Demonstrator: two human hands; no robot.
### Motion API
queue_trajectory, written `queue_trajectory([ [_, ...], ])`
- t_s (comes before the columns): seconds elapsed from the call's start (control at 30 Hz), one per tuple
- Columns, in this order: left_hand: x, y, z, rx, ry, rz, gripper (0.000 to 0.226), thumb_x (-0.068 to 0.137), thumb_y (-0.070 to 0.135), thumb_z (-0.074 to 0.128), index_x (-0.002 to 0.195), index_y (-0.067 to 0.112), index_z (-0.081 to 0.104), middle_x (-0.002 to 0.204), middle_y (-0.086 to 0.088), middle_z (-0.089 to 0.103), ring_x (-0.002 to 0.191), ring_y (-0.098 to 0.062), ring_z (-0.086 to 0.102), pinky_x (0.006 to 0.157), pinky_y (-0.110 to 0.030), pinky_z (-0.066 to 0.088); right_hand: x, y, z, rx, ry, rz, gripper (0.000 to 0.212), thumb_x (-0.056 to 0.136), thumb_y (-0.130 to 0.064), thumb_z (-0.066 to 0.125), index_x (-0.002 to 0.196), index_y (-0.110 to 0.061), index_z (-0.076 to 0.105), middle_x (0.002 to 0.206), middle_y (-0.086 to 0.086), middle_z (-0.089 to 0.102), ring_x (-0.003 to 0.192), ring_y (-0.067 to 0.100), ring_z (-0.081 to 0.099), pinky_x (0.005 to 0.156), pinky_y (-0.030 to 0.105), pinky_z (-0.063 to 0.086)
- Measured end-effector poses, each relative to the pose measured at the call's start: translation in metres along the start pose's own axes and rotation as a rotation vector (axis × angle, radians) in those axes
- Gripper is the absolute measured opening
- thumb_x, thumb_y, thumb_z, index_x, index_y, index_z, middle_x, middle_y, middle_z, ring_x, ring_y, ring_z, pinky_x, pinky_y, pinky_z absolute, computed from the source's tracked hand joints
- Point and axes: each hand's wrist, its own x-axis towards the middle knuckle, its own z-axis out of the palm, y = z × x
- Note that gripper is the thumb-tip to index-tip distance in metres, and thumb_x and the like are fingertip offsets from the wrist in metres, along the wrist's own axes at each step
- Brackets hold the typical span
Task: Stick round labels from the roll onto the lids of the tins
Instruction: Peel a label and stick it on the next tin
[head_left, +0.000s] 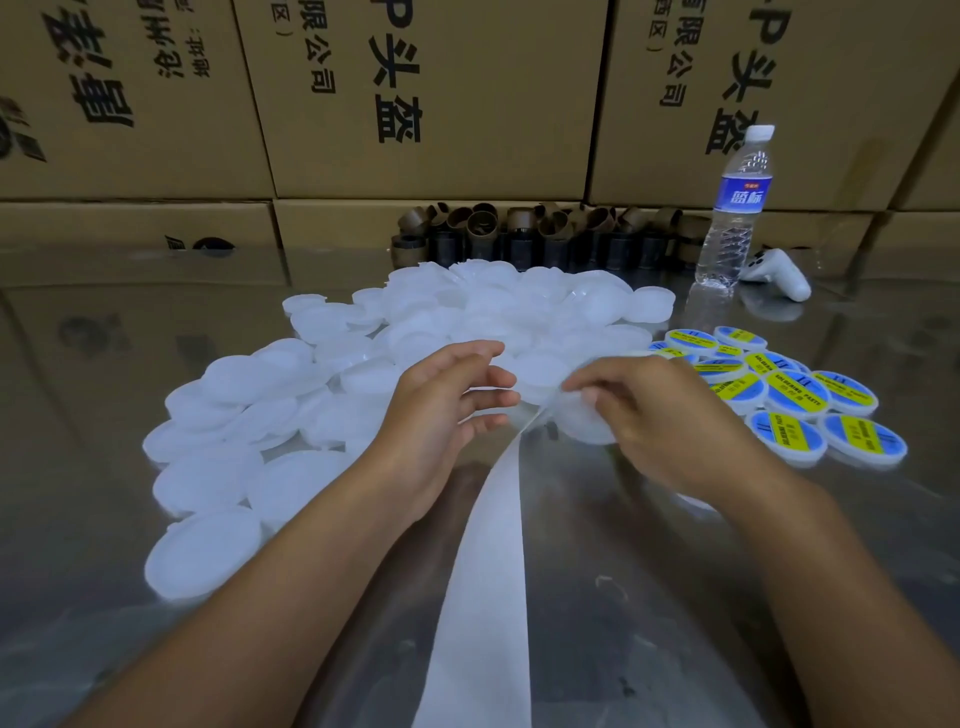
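the right hand (639, 415) is curling its fingers and thumb round a blank lid (587, 428), pinching it at the upper rim and holding it just off the table (675, 597). the left hand (447, 410) is hovering just beside it, fingers loosely spread and gripping nothing, fingertips pointing across at the lid.

between the two hands the backing strip (483, 571) is ending. its long axis is running from the person's near edge straight away up the table, narrowing into the gap right under the held lid. the side showing is plain white, and i cannot tell whether a label is sitting at its tip. the roll itself is out of sight. the left hand is the nearer one to the strip's end, so peeling looks like its job, while the right is offering up the lid.

further out on the left, the heap of blank lids (249, 405) is spreading wide and crowding the left forearm. on the right, well clear, the labelled tins (795, 395) are lying in a cluster, blue and yellow faces up. beyond them a water bottle (732, 218) is standing beside a white controller (779, 275), with brown cardboard cores (519, 228) lined up against the cartons (441, 104). nothing is blocking the short reach between strip and lid.
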Motion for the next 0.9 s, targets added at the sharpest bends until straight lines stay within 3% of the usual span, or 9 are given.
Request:
queue_trajectory([
  [0.17, 0.001, 0.0, -0.001, 0.005, -0.016, 0.006, 0.018, 0.098, 0.015, 0.048, 0.099, 0.015, 0.067, 0.069, 0.002, 0.067, 0.068, -0.014, 0.067, 0.065, -0.024, 0.054, 0.002, -0.003, -0.003, 0.154, 0.329, 0.028, 0.027, 0.094, -0.007, 0.046, 0.102, -0.022, 0.067, 0.09, -0.003, 0.067, 0.089, 0.017, 0.058, 0.074, 0.031, 0.043],
  [0.3, 0.001, -0.001, 0.001, 0.035, -0.072, 0.007, 0.021, 0.099, 0.022, 0.048, 0.096, 0.014, 0.067, 0.072, 0.001, 0.067, 0.069, -0.014, 0.066, 0.065, -0.024, 0.053, 0.001, -0.015, 0.0, 0.321, 0.508, -0.063, 0.023, 0.094, -0.009, 0.05, 0.097, -0.029, 0.063, 0.08, -0.021, 0.061, 0.076, -0.006, 0.053, 0.063, 0.008, 0.036],
  [0.4, 0.0, -0.001, 0.003, 0.09, -0.128, -0.004, 0.032, 0.097, 0.039, 0.046, 0.099, 0.014, 0.065, 0.076, -0.002, 0.071, 0.071, -0.014, 0.067, 0.067, -0.023, 0.055, -0.001, -0.024, 0.008, 0.342, 0.573, -0.155, 0.021, 0.094, -0.013, 0.051, 0.1, -0.032, 0.058, 0.084, -0.024, 0.061, 0.082, -0.003, 0.056, 0.067, 0.009, 0.036],
  [0.53, 0.0, 0.001, 0.003, 0.09, -0.147, -0.026, 0.046, 0.097, 0.051, 0.035, 0.112, 0.015, 0.059, 0.093, -0.006, 0.075, 0.088, -0.018, 0.072, 0.077, -0.024, 0.057, -0.002, -0.026, 0.019, 0.245, 0.518, -0.28, 0.021, 0.092, -0.015, 0.054, 0.11, -0.024, 0.061, 0.095, -0.013, 0.065, 0.093, 0.005, 0.061, 0.077, 0.012, 0.041],
  [0.63, 0.0, 0.002, 0.001, -0.045, -0.116, -0.079, 0.048, 0.099, 0.05, 0.03, 0.109, 0.011, 0.057, 0.096, -0.008, 0.075, 0.092, -0.024, 0.072, 0.078, -0.029, 0.058, -0.002, -0.025, 0.025, 0.108, 0.51, -0.392, 0.021, 0.091, -0.014, 0.058, 0.109, -0.015, 0.068, 0.095, -0.001, 0.069, 0.09, 0.015, 0.063, 0.078, 0.03, 0.049],
  [0.73, 0.0, 0.004, 0.001, -0.083, -0.127, -0.099, 0.054, 0.1, 0.047, 0.034, 0.114, 0.001, 0.06, 0.101, -0.016, 0.072, 0.096, -0.03, 0.07, 0.085, -0.034, 0.057, -0.002, -0.029, 0.029, 0.138, 0.454, -0.496, 0.021, 0.086, -0.013, 0.064, 0.106, -0.016, 0.071, 0.098, -0.006, 0.068, 0.089, 0.014, 0.061, 0.078, 0.037, 0.051],
  [0.8, -0.001, 0.004, 0.001, -0.04, -0.11, -0.08, 0.043, 0.1, 0.037, 0.042, 0.117, 0.001, 0.059, 0.093, -0.013, 0.072, 0.09, -0.026, 0.071, 0.089, -0.036, 0.053, -0.003, -0.031, 0.031, 0.18, 0.367, -0.518, 0.022, 0.083, -0.011, 0.068, 0.103, -0.017, 0.073, 0.098, -0.006, 0.069, 0.092, 0.015, 0.062, 0.078, 0.038, 0.052],
  [0.9, 0.0, 0.003, 0.001, -0.02, -0.056, -0.051, 0.022, 0.098, 0.016, 0.049, 0.112, 0.004, 0.061, 0.08, -0.002, 0.071, 0.073, -0.017, 0.068, 0.079, -0.032, 0.046, -0.005, -0.032, 0.032, 0.221, 0.231, -0.468, 0.025, 0.081, -0.005, 0.07, 0.102, -0.017, 0.073, 0.099, -0.002, 0.071, 0.098, 0.016, 0.064, 0.082, 0.039, 0.052],
])
